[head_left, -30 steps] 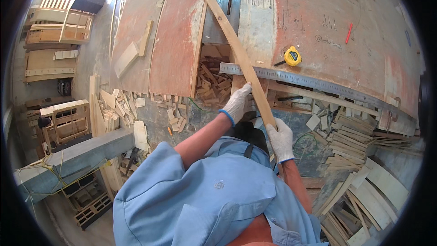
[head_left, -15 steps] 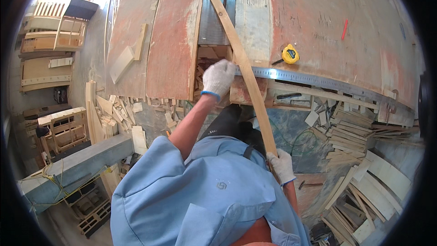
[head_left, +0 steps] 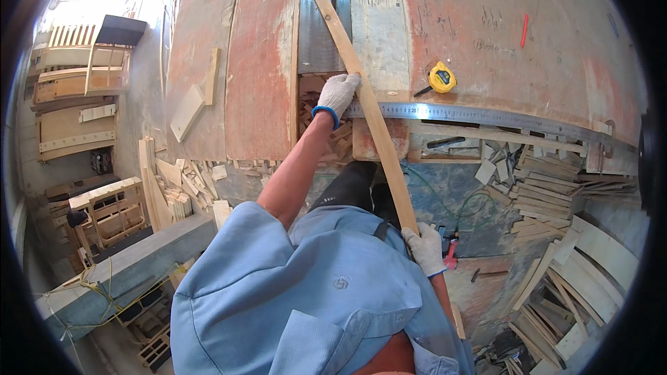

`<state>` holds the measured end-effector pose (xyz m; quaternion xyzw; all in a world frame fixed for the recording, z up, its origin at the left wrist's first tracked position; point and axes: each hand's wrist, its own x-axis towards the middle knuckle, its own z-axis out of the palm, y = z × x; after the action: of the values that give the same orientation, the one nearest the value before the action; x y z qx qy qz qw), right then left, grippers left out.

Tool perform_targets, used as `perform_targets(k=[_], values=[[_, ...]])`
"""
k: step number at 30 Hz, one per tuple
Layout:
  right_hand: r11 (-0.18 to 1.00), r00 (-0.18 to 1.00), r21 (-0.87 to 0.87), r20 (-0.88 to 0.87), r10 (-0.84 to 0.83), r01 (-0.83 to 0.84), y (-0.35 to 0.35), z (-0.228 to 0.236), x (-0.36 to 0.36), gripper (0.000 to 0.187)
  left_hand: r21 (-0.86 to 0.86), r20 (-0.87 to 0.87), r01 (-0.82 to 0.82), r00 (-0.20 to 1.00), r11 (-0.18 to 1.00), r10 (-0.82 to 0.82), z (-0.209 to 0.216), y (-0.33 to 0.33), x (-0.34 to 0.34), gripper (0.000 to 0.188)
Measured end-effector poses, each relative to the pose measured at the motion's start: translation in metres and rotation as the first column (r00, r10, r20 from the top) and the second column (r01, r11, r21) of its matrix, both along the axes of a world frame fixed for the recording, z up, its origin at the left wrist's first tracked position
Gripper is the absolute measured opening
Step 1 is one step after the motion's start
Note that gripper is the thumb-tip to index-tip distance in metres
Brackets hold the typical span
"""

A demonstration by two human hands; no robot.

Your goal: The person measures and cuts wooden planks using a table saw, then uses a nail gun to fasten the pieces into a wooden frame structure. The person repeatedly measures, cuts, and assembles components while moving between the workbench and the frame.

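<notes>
Workbench [head_left: 262, 62] bearing a wooden strip [head_left: 376, 121], likely light, stiff, best edge-held; right hand [head_left: 424, 251] grasping, left hand [head_left: 338, 94] curled against it, grip unclear.

A worn, red-stained wooden surface [head_left: 462, 31] with a slotted metal strip [head_left: 314, 48] between its panels. A long wooden board [head_left: 381, 135] slants across, overhanging the near edge, where a steel ruler [head_left: 451, 112] lies. Right: a yellow tape measure [head_left: 442, 78] and, farther off, a red stick [head_left: 524, 31]. Left: two pale offcuts [head_left: 187, 112].

Plank [head_left: 372, 121] across ruler [head_left: 472, 113] on table [head_left: 479, 35]
</notes>
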<state>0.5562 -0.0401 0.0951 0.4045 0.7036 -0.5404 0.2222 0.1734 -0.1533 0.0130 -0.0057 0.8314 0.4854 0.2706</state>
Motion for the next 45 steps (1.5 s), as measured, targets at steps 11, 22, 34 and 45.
perform_targets(k=[11,22,34,45], values=[[1.000,1.000,-0.008,0.003,-0.015,0.015,0.006,-0.012,0.008,0.042,0.004,0.039,0.051,0.998,0.999,-0.051,-0.005,0.000,-0.009,0.054],[0.960,0.976,-0.176,0.020,-0.217,0.217,0.023,-0.011,0.018,0.024,0.006,0.111,0.077,0.991,0.997,-0.077,0.012,0.011,-0.008,0.051],[0.922,0.943,-0.197,0.049,-0.330,0.333,0.031,-0.009,0.010,0.016,0.048,0.188,0.083,0.978,0.995,-0.090,0.011,0.018,-0.013,0.040],[0.950,0.965,-0.171,0.020,-0.263,0.262,0.028,-0.013,-0.015,0.022,0.106,0.291,-0.087,0.955,0.991,0.053,-0.001,0.026,-0.032,0.039]])
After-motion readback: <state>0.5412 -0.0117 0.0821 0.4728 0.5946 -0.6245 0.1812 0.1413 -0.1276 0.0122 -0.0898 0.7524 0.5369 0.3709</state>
